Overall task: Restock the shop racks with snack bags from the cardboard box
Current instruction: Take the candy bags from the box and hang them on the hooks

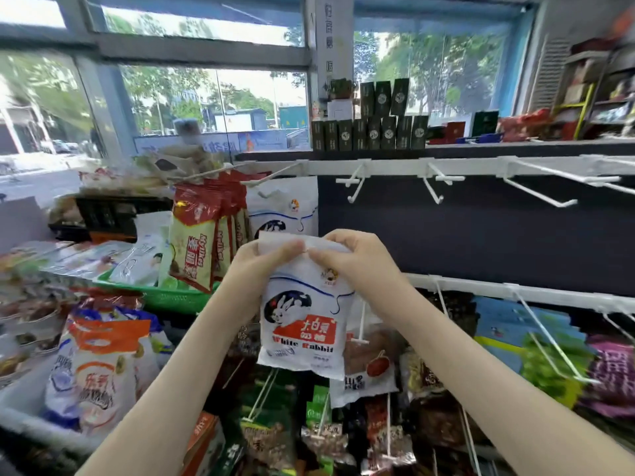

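Note:
A white White Rabbit snack bag (302,324) hangs upright in front of the rack, held by its top edge. My left hand (264,262) pinches the top left corner and my right hand (357,255) pinches the top right. Behind and above, another White Rabbit bag (285,207) hangs on a hook (261,180) of the upper white rail. To its right, empty white hooks (357,187) stick out from that rail over a dark back panel. The cardboard box is not in view.
Red and cream snack bags (202,235) hang left of the hooked bag. A green basket (161,293) and bins of bags sit at the left. The lower rail (515,293) carries hooks with several snack bags. Dark green boxes (371,132) line the top shelf.

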The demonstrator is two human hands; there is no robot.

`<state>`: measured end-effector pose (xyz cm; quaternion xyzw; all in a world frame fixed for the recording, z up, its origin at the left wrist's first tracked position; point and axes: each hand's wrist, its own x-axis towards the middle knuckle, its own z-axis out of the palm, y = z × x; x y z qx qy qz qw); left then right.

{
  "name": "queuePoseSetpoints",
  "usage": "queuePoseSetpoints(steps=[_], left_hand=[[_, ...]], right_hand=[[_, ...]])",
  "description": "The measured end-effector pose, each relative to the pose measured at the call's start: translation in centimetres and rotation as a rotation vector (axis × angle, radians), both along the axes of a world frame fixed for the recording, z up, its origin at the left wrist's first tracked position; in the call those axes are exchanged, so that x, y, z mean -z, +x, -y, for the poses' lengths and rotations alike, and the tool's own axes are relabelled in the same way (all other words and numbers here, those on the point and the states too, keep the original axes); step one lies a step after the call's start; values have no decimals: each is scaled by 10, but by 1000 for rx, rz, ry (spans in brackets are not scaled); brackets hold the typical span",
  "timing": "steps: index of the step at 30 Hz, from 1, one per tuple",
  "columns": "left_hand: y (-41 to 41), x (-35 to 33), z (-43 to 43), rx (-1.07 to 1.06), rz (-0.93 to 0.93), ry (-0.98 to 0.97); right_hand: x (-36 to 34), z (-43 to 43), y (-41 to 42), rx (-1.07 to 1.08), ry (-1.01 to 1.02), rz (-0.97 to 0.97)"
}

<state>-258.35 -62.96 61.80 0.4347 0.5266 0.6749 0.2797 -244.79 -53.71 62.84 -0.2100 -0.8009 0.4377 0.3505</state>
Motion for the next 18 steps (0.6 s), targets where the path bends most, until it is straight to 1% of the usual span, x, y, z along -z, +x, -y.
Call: queuePoseSetpoints(steps=[4, 7, 11, 15, 18], left_hand=[[-8, -19, 1, -150, 38, 71], [-26, -28, -3, -258, 43, 51], [-50, -38, -9, -331, -18, -1], [-64, -45, -19, -448, -31, -1], [-68, -44, -23, -479, -66, -14]], right_hand=[[-18, -5, -16, -98, -171, -88], [-27, -6, -34, -127, -254, -121], [-32, -14, -67, -50, -232, -96], [-37, -26, -94, 52, -199, -93], [-40, -30, -105, 99, -178, -92]])
